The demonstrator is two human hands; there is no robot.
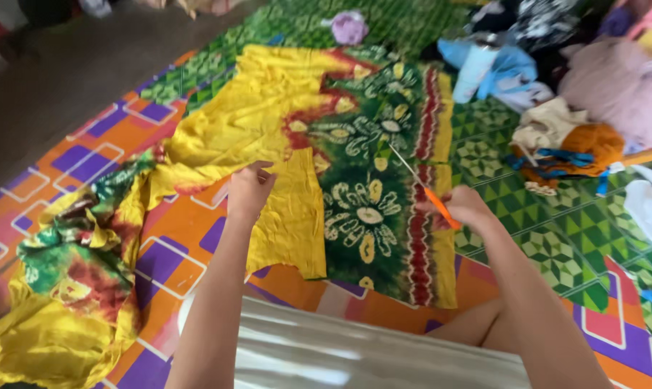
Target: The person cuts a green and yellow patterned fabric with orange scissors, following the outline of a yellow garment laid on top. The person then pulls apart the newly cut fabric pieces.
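The left hand (248, 189) pinches the near part of the yellow and green batik cloth (318, 144), fingers closed on a raised fold of its yellow half. The right hand (464, 207) is closed around the orange handles of a pair of scissors (421, 186); the blades point up and to the left, away from the body, their tip over the green flowered panel. The blades' long axis thus runs slantwise across the cloth, toward the seam where yellow meets green, just to the right of the pinched fold. The cloth lies spread over the patterned floor mat (174, 238), its left end bunched. Farther off, at the mat's right edge, sits a heap of clothes (592, 94).
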